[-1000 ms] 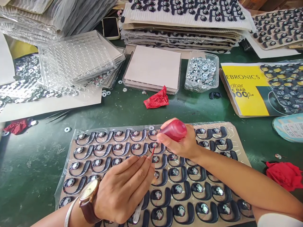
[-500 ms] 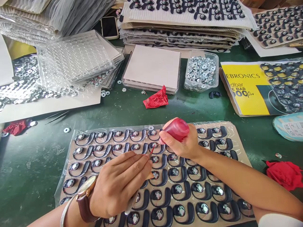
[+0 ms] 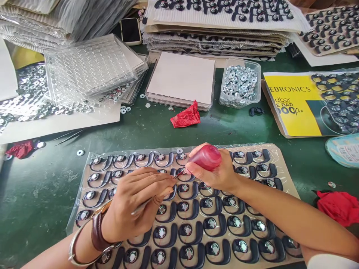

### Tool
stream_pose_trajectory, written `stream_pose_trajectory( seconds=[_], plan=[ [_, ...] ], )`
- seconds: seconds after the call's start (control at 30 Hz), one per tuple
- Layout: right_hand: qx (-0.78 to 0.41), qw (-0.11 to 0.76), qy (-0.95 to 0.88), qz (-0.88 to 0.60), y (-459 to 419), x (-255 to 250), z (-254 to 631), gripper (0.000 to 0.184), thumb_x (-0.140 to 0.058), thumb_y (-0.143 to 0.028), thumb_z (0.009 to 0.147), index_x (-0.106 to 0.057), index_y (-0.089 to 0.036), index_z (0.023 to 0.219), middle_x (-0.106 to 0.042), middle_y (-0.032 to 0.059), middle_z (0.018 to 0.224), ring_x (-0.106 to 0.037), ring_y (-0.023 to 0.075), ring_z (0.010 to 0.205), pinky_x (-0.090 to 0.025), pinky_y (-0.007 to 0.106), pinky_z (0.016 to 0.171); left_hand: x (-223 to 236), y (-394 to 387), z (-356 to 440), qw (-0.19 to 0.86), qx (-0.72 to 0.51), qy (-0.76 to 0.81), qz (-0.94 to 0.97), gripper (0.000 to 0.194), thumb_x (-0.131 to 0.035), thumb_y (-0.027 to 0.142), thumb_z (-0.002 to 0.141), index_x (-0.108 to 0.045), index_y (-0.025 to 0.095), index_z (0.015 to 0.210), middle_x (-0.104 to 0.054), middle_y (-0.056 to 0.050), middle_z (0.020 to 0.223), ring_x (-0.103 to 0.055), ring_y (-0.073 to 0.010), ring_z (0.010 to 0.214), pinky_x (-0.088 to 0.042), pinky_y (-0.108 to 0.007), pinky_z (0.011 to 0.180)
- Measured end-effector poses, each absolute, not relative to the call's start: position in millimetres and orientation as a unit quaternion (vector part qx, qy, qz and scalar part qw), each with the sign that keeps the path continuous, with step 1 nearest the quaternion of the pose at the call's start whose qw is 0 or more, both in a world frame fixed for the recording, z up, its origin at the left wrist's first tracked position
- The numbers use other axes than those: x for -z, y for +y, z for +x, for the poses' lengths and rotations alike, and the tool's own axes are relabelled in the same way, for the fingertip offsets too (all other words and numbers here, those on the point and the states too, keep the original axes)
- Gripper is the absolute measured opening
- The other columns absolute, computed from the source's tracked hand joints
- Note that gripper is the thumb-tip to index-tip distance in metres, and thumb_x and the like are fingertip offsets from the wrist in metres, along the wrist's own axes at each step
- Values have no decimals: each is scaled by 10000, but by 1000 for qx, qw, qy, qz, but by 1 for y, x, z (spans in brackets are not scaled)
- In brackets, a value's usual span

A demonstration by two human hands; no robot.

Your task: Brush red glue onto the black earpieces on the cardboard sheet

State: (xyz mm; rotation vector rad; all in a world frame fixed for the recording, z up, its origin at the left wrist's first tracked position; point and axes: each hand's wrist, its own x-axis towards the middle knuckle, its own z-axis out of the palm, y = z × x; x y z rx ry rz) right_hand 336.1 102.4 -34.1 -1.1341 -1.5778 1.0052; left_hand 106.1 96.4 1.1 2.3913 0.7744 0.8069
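My right hand is wrapped round a red squeeze bottle, its narrow end pointing down and left over the upper rows of parts. My left hand pinches slim metal tweezers, with their reddish tip close to the bottle's end. Below both hands lies a brown board under clear film. It carries rows of black ear-hook earphone shells, each with a round silver speaker. My hands and forearms cover part of the rows. What the tweezer tip touches is too small to tell.
Beyond the board are a crumpled red cloth, a stack of white-topped sheets and a clear tub of washers. More layered trays of shells stand at the back. Loose tweezers lie at left, another red cloth at right.
My left hand has shifted slightly left and up and turned, so the tweezers lie flatter. The red bottle has moved a little down and left.
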Motion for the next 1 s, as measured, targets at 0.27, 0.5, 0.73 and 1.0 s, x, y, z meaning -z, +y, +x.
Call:
stream_pose_trajectory(
  seconds=[0.27,0.5,0.73,1.0],
  plan=[
    [-363,489,-662,-438,103,37,334,211,-774,-340,777,-631,-190,743,-709,36,744,-658,148,592,-546,264,555,-1,103,106,293,-306,329,844,181,-525,71,911,-669,164,970,-748,-37,914,-710,-140,838,-566,-264,757],
    [-441,522,-580,-443,99,37,335,225,-757,-343,802,-617,-190,888,-695,9,641,-665,153,516,-556,271,510,3,97,104,232,-316,273,879,208,-504,62,906,-658,138,1023,-756,-55,932,-719,-137,839,-578,-270,800],
    [-513,477,-559,-443,101,44,335,212,-722,-368,848,-609,-190,843,-699,17,663,-695,171,613,-578,297,598,14,70,104,9,-264,168,950,256,-496,141,939,-671,16,1079,-724,-169,1079,-691,-254,1059,-546,-375,975],
    [-482,449,-588,-471,102,43,333,242,-739,-404,828,-647,-185,875,-709,25,683,-687,166,609,-575,285,595,16,65,107,-28,-256,149,955,309,-432,165,960,-673,17,1084,-713,-186,1084,-683,-261,1079,-522,-382,1015]
  ],
)
